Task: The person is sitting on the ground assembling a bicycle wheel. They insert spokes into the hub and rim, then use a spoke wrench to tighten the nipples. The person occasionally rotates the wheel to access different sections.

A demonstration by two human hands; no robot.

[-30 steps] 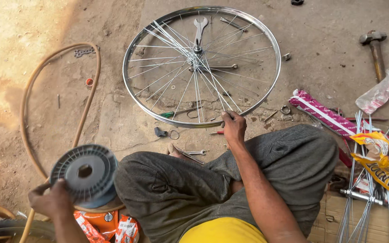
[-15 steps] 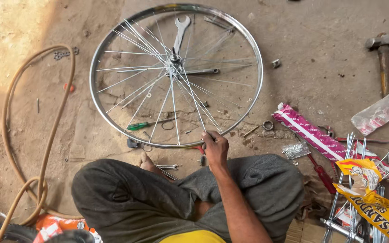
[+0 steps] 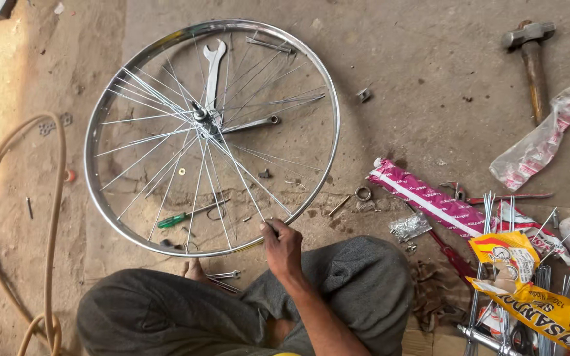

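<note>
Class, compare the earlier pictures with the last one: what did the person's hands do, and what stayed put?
The left hand, which a second ago held up a grey round spool beside the knee, has dropped out of view with it. The right hand stays at the near edge of the bicycle wheel rim, its fingers on a spoke end there. The spanner, green screwdriver and hammer lie as before.

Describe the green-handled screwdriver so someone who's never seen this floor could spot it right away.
Find the big silver bicycle wheel lying flat on the concrete floor. Look through its spokes at the lower left part, left of the right hand gripping the rim. The screwdriver lies there, the only tool with a bright green handle.
</note>
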